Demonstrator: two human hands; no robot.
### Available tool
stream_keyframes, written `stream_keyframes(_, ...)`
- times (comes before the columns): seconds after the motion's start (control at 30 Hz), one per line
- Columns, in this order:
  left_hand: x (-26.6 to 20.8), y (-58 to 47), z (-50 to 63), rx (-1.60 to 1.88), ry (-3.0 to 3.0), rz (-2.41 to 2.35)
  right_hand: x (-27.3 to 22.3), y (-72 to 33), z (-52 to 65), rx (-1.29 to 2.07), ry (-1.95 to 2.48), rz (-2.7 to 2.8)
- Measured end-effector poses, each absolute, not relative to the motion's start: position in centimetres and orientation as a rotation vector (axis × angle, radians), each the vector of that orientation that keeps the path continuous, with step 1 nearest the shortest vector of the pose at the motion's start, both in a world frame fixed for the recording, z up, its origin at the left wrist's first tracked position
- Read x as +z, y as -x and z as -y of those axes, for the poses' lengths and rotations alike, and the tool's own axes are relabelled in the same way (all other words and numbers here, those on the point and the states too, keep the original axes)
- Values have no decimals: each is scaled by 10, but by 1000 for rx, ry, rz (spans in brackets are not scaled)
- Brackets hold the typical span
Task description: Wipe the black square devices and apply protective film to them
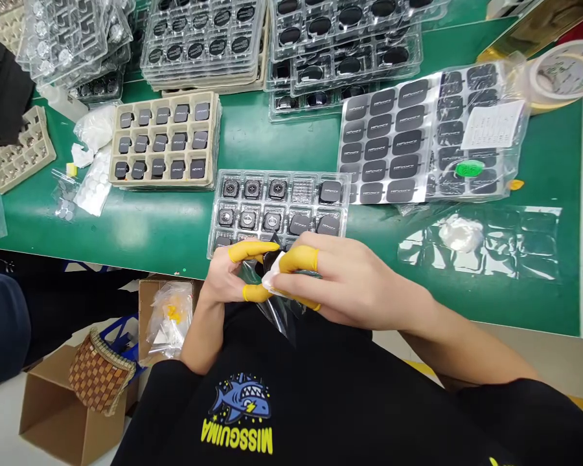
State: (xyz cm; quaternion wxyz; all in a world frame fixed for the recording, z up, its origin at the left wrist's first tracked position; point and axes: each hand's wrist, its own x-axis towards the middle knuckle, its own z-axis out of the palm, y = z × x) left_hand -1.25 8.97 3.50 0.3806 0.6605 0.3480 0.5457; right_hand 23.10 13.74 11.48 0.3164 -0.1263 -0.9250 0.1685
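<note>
Black shirt (350, 395) cloth, printed with a blue shark and yellow lettering, lies closest to the camera, on the near side of the clear tray (302, 191). At that tray's near edge a dark piece (267, 260) is held up, mostly hidden by fingers. The left hand (223, 272) pinches it between thumb and forefinger, both in yellow finger covers (252, 250). The right hand (354, 285), with similar covers, pinches a white wad (271, 276) against the dark piece. Clear film (279, 314) hangs below the fingers.

Inside the clear tray sit black square units (330, 192): those on its left side show round faces, those on its right flat lettered tops. Left of the tray and a little beyond stands a beige tray stack (165, 180), its top layer filled with small black pieces (162, 116). Just beside the tray's right edge, a sheet of black labels (376, 147) reaches toward bagged labels (451, 133). Right of the tray, white fluff (461, 233) rests on clear plastic. Beyond the tray rise stacked trays (199, 68) of dark round parts, all on a green table (252, 145). Well left and nearer than the tray is a cardboard box (58, 421).
</note>
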Motion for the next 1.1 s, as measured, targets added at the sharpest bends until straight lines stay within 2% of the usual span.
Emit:
stream_keyframes(0.37,31,6,-95,1393,-1576,-941,84,-224,-159,45,605,2355)
stream_keyframes(0.5,36,10,-92,1449,-1539,-987,65,-238,-168,104,725,2225)
stream_keyframes(0.6,40,11,-90,1501,-1543,-991,68,-246,-163,189,738,2054)
stream_keyframes(0.9,39,9,-94,1395,-1576,-911,109,-240,-141,458,413,2269)
stream_keyframes(1.1,32,11,-95,1246,-1673,-926,108,-220,-149,251,251,2407)
